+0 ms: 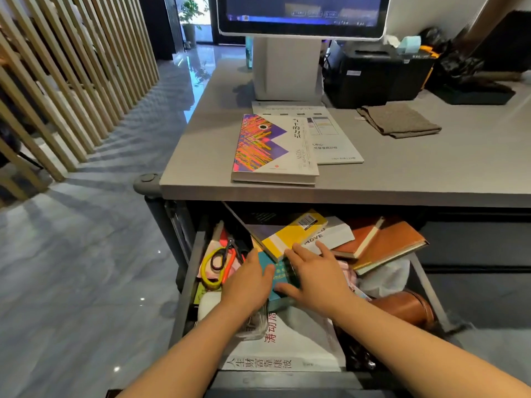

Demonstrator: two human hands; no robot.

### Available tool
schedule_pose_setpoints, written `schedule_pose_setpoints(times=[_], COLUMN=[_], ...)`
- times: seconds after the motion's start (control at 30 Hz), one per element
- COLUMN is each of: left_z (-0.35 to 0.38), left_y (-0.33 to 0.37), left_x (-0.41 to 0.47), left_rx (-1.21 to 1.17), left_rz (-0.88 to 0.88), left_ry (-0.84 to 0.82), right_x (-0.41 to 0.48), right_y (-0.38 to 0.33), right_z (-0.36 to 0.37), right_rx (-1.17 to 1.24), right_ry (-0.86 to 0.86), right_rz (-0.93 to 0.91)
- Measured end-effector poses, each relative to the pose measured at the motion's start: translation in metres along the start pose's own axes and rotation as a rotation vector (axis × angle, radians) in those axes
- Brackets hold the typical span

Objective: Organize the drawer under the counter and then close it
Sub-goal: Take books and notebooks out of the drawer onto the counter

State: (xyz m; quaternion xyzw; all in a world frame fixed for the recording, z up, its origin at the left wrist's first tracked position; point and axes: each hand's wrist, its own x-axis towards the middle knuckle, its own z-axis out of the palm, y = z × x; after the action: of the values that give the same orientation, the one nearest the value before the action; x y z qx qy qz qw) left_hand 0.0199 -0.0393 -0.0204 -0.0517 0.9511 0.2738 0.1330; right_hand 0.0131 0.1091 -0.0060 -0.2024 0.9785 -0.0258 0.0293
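Lying mid-drawer, the teal book [280, 278] showed between two flat, open-fingered hands: left hand [248, 280] on its left edge, right hand [316, 272] spread over its right, fingertips [297, 247] at the yellow book [290, 235]. The drawer [188, 277] stood open under the counter [402, 173] front edge.

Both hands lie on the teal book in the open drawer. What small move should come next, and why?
Probably slide the teal book toward you and lift it out. The left hand and right hand rest on it, the yellow book overlaps its far end, and the drawer is crowded.
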Motion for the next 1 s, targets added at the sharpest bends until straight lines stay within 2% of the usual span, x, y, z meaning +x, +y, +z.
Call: schedule_pose_setpoints(times=[0.1,0.27,0.33,0.57,0.7,0.77,0.9,1.0], left_z=[0.003,0.011,0.011,0.008,0.007,0.004,-0.016,-0.020], left_y=[-0.001,-0.003,-0.004,-0.006,-0.004,-0.005,-0.011,-0.010], left_x=[-0.002,-0.004,-0.002,0.000,0.001,0.003,0.009,0.003], left_rx=[0.122,0.236,0.224,0.146,0.121,-0.015,-0.808,-1.224], left_rz=[0.064,0.069,0.062,0.074,0.027,-0.062,-0.357,-0.398], left_ry=[-0.007,-0.002,-0.009,-0.014,0.011,0.033,0.166,0.248], right_x=[0.023,0.063,0.070,0.072,0.056,0.038,-0.006,-0.035], right_y=[-0.003,0.000,0.000,-0.012,-0.009,-0.012,-0.019,-0.021], right_z=[-0.014,-0.016,-0.015,-0.011,-0.021,-0.027,-0.034,-0.031], right_rx=[-0.004,-0.048,-0.093,-0.271,-0.280,-0.277,-0.166,-0.044], right_ry=[0.118,-0.155,-0.208,-0.143,-0.144,-0.165,-0.239,-0.238], right_rz=[0.026,0.030,0.008,0.001,-0.028,-0.077,-0.105,-0.047])
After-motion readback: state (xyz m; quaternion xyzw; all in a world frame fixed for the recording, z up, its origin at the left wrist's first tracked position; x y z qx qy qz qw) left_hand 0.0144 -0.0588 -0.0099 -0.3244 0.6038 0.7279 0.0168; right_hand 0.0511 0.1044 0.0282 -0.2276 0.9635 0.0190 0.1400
